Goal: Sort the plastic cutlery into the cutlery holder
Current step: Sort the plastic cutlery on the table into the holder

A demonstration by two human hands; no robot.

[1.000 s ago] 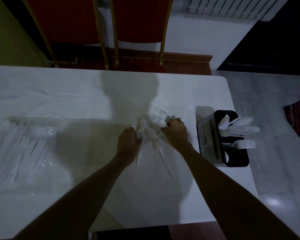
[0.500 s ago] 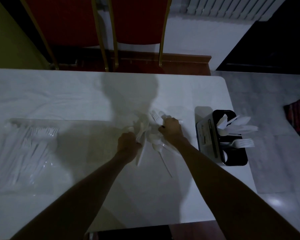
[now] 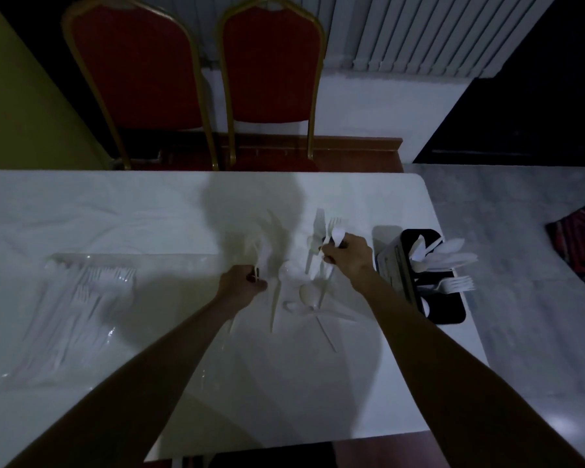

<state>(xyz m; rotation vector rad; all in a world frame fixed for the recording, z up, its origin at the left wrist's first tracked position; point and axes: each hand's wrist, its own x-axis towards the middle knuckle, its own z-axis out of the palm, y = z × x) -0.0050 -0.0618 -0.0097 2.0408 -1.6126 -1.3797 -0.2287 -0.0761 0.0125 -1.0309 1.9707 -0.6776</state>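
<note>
**Hands part, each with its own share of the cutlery**

Head view: Half a second ago both hands were pressed together over one tangle of white pieces at the middle of the table (image 3: 368, 383). Now they have drawn apart. The right hand (image 3: 347, 256) is closed on a small bunch, a fork, a spoon and what looks like a knife fanning up and away from the fingers, and it has moved toward the holder (image 3: 443, 312), which stands just to its right at the table's right edge. The left hand (image 3: 240, 285) is closed on a blurred piece or two whose kind cannot be told. Between and just near of the hands a loose pile (image 3: 304, 298) lies on the table, spoons and long handles crossing. The holder already has spoons in its far compartment and forks in the middle one. Far left lies a clear pack (image 3: 78, 309) of more forks.

Judged from this, the tangle is being split by type, and the right hand's bunch looks set for the holder.

The holder's side carries a pale label, too dim to read. No other writing shows.
</note>
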